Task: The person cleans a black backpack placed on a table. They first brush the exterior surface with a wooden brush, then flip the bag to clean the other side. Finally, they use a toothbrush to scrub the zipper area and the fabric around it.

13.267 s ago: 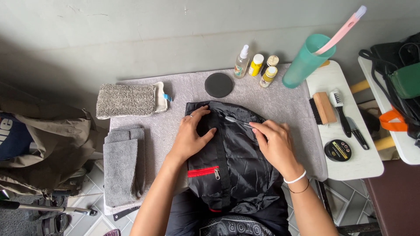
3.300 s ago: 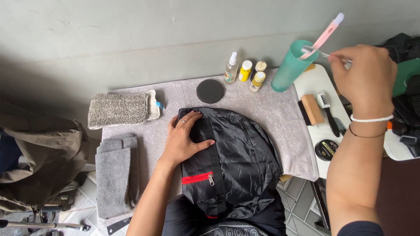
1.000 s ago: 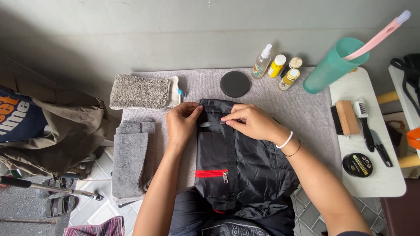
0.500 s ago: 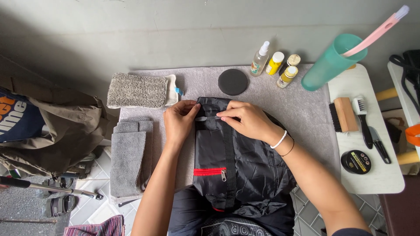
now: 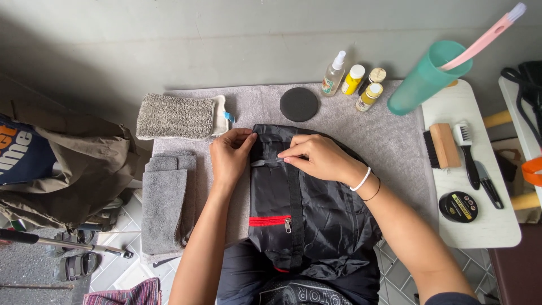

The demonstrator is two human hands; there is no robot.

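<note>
A small grey strip, perhaps a zip tab, is pinched between the fingertips of the right hand (image 5: 319,160), while the top edge of the black bag (image 5: 310,214) at mid-frame is gripped by the curled fingers of the left hand (image 5: 230,155). The thin fabric could be snagged or puckered if the strip is tugged off-line. What the strip truly is cannot be made out. The bag's lower end is cut off at the bottom edge, and the grey mat (image 5: 395,141) is half covered.
</note>
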